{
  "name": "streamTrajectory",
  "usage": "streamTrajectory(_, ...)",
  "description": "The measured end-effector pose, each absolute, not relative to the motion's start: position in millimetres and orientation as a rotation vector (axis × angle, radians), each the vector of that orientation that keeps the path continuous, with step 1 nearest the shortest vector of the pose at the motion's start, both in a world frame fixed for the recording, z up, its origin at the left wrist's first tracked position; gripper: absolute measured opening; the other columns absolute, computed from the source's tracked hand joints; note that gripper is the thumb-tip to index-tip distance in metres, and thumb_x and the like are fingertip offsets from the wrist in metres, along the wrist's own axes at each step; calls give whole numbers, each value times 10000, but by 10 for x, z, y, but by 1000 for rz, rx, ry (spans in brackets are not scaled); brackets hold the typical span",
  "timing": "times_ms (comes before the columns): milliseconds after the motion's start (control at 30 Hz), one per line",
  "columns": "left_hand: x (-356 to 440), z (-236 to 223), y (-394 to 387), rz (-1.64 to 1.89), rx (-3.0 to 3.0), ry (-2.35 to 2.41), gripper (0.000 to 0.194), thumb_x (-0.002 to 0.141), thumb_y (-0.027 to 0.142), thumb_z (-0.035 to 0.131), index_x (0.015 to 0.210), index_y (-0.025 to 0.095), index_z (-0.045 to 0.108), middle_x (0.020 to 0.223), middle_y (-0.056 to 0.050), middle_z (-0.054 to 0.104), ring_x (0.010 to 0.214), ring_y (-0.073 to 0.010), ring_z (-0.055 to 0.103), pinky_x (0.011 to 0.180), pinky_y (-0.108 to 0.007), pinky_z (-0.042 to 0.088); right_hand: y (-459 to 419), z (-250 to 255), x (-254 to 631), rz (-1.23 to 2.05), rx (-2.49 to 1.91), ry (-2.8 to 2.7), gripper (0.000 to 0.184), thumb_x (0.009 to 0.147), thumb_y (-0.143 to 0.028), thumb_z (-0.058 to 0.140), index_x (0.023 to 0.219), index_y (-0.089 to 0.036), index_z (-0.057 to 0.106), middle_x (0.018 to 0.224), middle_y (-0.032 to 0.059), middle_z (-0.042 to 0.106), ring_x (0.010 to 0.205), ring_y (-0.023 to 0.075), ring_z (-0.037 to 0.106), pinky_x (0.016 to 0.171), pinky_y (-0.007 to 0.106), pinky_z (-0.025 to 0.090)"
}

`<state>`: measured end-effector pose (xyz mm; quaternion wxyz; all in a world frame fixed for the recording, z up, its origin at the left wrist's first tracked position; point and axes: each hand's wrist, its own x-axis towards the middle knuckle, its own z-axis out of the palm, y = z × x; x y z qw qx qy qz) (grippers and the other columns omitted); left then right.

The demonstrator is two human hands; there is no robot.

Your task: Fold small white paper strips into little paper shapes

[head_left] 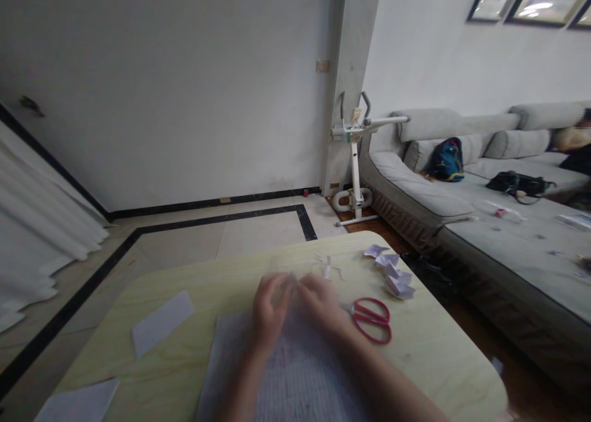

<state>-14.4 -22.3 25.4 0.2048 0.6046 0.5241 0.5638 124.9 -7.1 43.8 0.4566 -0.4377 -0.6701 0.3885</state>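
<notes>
My left hand (pixel 269 308) and my right hand (pixel 322 304) meet over the middle of the table, both blurred by motion. Their fingers pinch a small piece of folded paper (pixel 292 279), mostly hidden behind the fingertips. Beneath my forearms lies a large printed sheet (pixel 295 379). Close to my right wrist rest scissors with red handles (pixel 373 319), their blades partly covered by my hand. Thin paper scraps (pixel 329 267) are scattered just beyond my right hand. Several folded paper shapes (pixel 392 273) sit in a row near the far right corner.
White paper (pixel 162 323) lies left on the wooden table (pixel 452 348), with more paper (pixel 78 402) at the near left corner. Past the table stand an exercise machine (pixel 354 163) and a grey sofa (pixel 517 249) bearing bags. Another person (pixel 575 140) is at the far right.
</notes>
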Motion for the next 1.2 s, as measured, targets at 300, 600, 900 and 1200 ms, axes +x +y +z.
streamTrajectory(300, -92, 237, -273, 1392, 1555, 1475, 262, 817, 332, 509, 949, 160, 655, 936, -85, 683, 888, -210, 623, 806, -316, 478, -67, 356, 1227, 856, -1053, -1704, 127, 820, -226, 477, 786, -172, 587, 723, 11, 587, 643, 121, 515, 596, 227, 408)
streamTrajectory(600, -100, 276, -241, 1444, 1422, 1427, 215, 772, 339, 560, 804, 152, 662, 779, -46, 659, 763, -174, 611, 695, -243, 481, 1, 236, 1217, 718, -1150, -1527, 192, 722, -229, 591, 904, -191, 542, 808, 14, 578, 580, 106, 519, 545, 225, 427)
streamTrajectory(900, -48, 232, -282, 1396, 1314, 1419, 265, 769, 386, 544, 798, 139, 636, 722, -37, 657, 695, -184, 619, 614, -245, 493, -34, 284, 1226, 698, -1132, -1587, 156, 737, -204, 561, 889, -183, 587, 742, 15, 605, 578, 116, 537, 556, 235, 432)
streamTrajectory(1200, -66, 300, -281, 1443, 1101, 1374, 272, 739, 402, 569, 771, 136, 613, 680, -4, 590, 622, -146, 564, 535, -231, 506, -31, 299, 1224, 804, -1127, -1565, 277, 751, -236, 562, 1018, -179, 601, 754, 30, 619, 580, 120, 529, 552, 239, 437)
